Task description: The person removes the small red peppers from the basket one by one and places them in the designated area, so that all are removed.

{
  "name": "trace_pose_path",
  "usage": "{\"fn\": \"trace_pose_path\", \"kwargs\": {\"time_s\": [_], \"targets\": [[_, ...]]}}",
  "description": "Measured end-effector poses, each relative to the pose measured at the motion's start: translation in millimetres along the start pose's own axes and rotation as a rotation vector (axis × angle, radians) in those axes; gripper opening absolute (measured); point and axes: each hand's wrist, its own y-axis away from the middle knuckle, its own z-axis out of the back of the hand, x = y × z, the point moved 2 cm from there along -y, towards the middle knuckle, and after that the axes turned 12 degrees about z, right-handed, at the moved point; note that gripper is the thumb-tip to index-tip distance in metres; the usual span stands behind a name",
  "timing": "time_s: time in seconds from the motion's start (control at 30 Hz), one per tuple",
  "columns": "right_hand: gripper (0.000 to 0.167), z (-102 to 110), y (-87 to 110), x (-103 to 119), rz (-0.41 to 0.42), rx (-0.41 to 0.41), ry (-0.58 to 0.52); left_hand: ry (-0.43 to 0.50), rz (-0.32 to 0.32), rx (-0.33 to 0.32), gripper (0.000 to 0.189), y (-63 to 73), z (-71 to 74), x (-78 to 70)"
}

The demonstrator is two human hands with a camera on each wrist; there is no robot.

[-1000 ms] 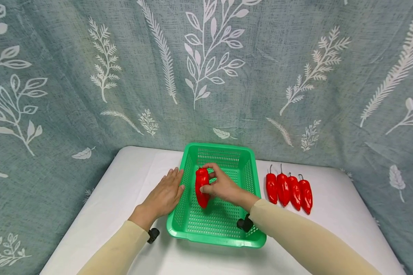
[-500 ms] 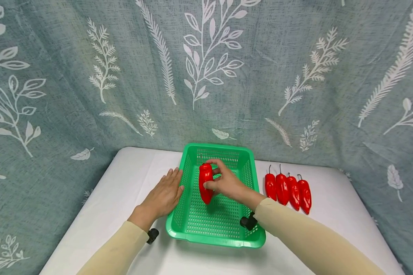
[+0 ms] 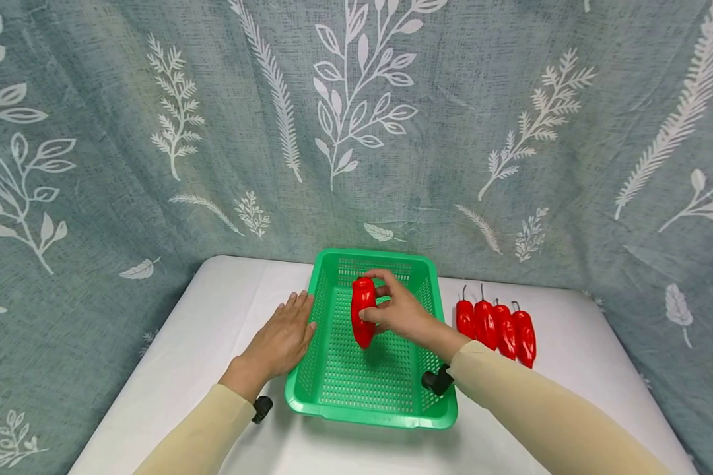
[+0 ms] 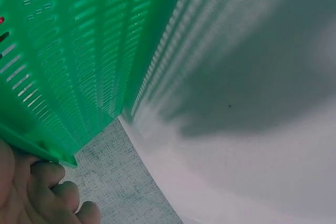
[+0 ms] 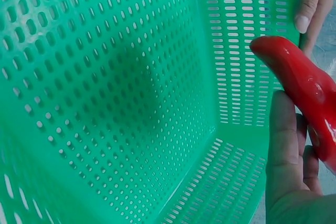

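Note:
My right hand (image 3: 401, 309) pinches a glossy red pepper (image 3: 363, 313) between thumb and fingers, over the inside of a green plastic basket (image 3: 368, 420). The pepper hangs nearly upright, its tip pointing down; in the right wrist view the red pepper (image 5: 302, 77) is apart from the basket floor. My left hand (image 3: 280, 340) rests on the basket's left rim, its fingers straight. From the left wrist, curled-looking fingertips (image 4: 65, 195) show beside the rim's underside. No other pepper shows inside the basket.
Several red peppers (image 3: 505, 326) lie in a row on the white table (image 3: 576, 343), right of the basket; my right sleeve hides part of them. Behind the table hangs a grey-green leaf-patterned cloth (image 3: 356, 218). Black wrist cameras (image 3: 437, 380) sit on both wrists.
My right hand has carried the pepper a little right and up, from the left part of the basket toward its middle. The left hand stays on the rim.

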Motion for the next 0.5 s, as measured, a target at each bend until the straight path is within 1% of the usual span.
{"fn": "trace_pose_path", "kwargs": {"time_s": [0.2,0.37,0.5], "targets": [[0.072,6,2.8,3,-0.006,-0.005,-0.009,-0.035,-0.008,-0.017,0.063,0.0,0.2,0.0],[0.072,11,5.1,3,-0.004,-0.022,-0.006,-0.042,-0.010,-0.030,0.062,0.2,0.2,0.0],[0.074,15,6.8,3,-0.004,-0.038,-0.018,-0.048,-0.008,-0.027,0.062,0.6,0.0,-0.1]]}}
